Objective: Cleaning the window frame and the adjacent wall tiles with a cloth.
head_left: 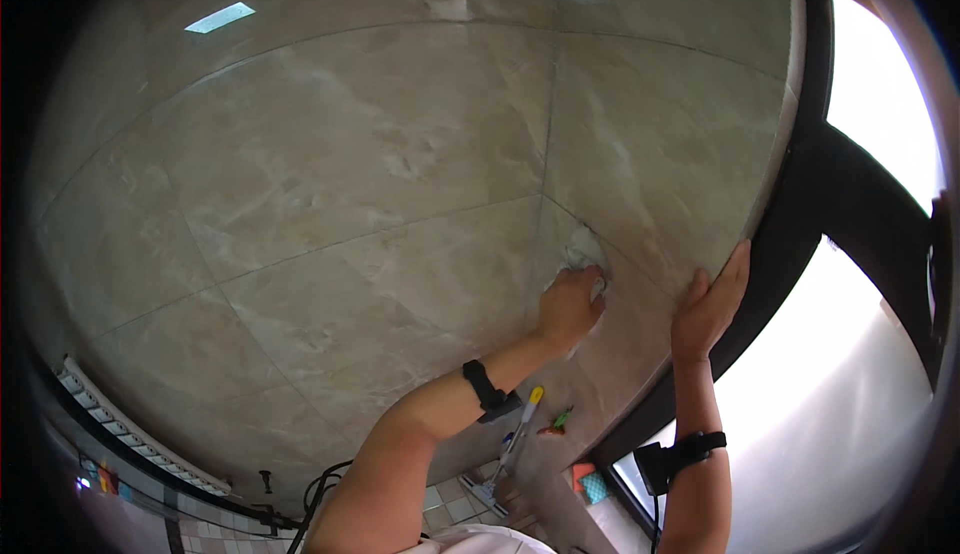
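Note:
My left hand [571, 311] is closed around a crumpled white cloth [583, 250]. It presses the cloth to the beige tiled wall [400, 154], close to the inner corner where two wall faces meet. My right hand [708, 306] lies flat with outstretched fingers at the wall's right edge, beside the dark frame [790, 189]. Nothing shows in that hand. Each wrist wears a black strap, and the right one carries a small black box.
Below my hands are a yellow-ended tool [535, 396], a small green and orange tool [561, 421] and a teal sponge [594, 487]. Frosted glass [810, 384] fills the frame at right. Black cables [318, 489] hang by my left arm, near a wall tap [265, 481].

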Demonstrator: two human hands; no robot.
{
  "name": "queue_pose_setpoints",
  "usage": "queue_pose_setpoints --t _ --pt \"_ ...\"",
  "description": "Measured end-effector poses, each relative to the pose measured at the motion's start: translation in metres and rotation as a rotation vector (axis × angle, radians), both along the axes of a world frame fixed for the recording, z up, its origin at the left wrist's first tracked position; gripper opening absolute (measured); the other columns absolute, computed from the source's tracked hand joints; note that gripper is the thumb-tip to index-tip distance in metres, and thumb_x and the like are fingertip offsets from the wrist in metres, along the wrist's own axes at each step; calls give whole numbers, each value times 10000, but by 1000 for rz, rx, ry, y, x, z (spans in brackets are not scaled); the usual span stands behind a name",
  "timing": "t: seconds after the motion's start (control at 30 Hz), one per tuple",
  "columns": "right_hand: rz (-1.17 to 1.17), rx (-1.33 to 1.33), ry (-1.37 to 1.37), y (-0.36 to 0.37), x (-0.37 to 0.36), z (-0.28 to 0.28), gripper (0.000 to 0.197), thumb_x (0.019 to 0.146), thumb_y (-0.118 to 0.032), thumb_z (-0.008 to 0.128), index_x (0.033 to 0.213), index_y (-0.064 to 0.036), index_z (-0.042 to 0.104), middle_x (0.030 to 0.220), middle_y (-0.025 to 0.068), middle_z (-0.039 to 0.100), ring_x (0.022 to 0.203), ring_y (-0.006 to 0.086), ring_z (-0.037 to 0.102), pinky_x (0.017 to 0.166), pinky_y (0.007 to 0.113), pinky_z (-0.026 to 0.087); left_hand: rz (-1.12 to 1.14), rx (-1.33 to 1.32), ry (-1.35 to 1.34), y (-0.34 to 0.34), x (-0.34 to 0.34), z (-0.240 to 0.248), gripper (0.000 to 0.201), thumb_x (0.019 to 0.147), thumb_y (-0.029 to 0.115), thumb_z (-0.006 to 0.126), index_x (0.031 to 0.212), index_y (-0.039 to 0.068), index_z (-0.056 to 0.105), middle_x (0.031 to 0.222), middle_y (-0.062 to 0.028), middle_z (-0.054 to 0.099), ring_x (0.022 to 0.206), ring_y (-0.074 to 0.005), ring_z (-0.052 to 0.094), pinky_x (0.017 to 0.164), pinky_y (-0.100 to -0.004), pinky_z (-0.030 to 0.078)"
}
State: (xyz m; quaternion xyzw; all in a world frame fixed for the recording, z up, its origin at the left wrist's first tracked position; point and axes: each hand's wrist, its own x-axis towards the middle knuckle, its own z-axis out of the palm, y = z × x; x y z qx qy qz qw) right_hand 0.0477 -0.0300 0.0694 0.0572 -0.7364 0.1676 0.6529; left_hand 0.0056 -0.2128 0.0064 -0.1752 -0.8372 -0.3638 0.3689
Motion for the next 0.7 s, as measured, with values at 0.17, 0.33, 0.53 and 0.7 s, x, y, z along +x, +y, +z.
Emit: queue_pose_setpoints --t 0.17,0.33,0.53,0.7 --pt "-12 2 -20 7 3 2 631 895 -65 535 1466 67 302 1483 285 351 1368 429 359 1135 473 282 -202 167 -219 -22 16 35 355 809 140 656 1163 140 639 941 -165 643 915 -373 622 776 -443 501" --pt "-8 -9 -47 3 1 -3 633 905 -84 529 1475 55 290 1502 272 332 1382 421 343 1143 470 273 369 -17 537 -113 -11 95 459 773 61 656 1207 211 647 1085 -134 634 1017 -361 575 818 -451 479" --pt "-51 22 -43 11 4 -3 631 920 -101 523 1483 45 279 1505 267 328 1384 414 344 1141 465 275 686 -414 784 -224 -29 140 479 762 133 691 1227 236 634 1373 -101 535 1237 -389 487 860 -493 449" --pt "-39 48 -46 13 1 -6 598 962 -156 489 1484 45 277 1505 270 327 1378 417 349 1137 468 281 974 -374 789 -290 -17 147 320 798 213 691 1117 232 675 1487 -90 446 1366 -418 374 907 -567 405"
